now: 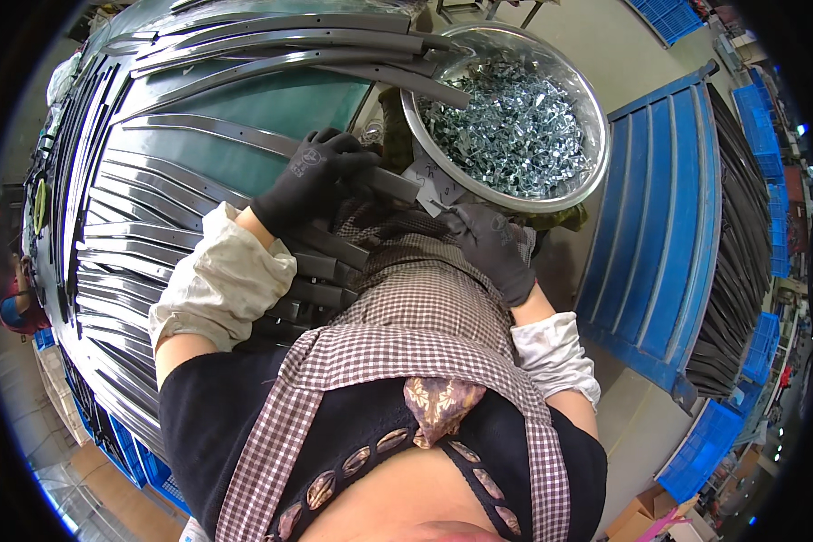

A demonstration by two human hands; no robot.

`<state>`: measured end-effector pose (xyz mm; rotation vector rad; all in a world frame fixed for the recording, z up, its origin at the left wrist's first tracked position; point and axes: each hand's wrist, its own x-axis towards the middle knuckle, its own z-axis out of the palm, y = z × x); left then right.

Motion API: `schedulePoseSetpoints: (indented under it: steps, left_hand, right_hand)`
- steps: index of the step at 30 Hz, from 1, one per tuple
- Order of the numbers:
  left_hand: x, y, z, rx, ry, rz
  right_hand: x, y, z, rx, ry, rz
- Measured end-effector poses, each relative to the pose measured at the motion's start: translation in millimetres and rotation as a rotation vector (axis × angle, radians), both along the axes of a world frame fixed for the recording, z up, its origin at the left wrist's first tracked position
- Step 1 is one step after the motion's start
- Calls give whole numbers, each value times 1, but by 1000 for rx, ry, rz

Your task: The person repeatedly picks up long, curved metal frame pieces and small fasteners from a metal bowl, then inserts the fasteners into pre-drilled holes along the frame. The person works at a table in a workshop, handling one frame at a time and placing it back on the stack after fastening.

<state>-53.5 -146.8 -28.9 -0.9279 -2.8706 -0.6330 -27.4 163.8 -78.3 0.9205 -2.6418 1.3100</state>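
Note:
My left hand, in a black glove, is closed round a long dark grey strip close to its end. The strip's other part runs left over the table. My right hand, also black-gloved, pinches a small shiny metal piece just off the strip's end; whether the two touch I cannot tell. Beyond my right hand stands a large round metal bowl filled with small silvery metal clips. A piece of card with handwriting lies between the bowl and my hands.
Many similar grey strips lie in rows on the green-topped table at left, with more stacked at the far side. On the right is a blue metal rack holding dark strips. Blue crates stand beyond it.

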Motion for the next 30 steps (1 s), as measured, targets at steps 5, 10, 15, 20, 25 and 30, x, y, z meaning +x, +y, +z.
schedulePoseSetpoints:
  steps: [5,10,15,20,25,30]
  left_hand:
    - [-4,-5,-8,-43,20,-40]
    - [-2,-3,-8,-165,113,-72]
    - [1,1,3,-152,94,-78]
    - [-4,-9,0,146,-7,-76]
    - [-17,-56,3,87,-37,252]
    - [1,-86,3,-122,-8,127]
  right_hand:
    - [4,-9,3,80,-47,14]
    - [-4,-20,15,226,58,68]
    - [-3,-38,28,394,210,33]
    - [-9,6,16,261,174,42]
    - [-40,56,35,338,10,-194]
    - [-90,76,19,483,-12,-340]
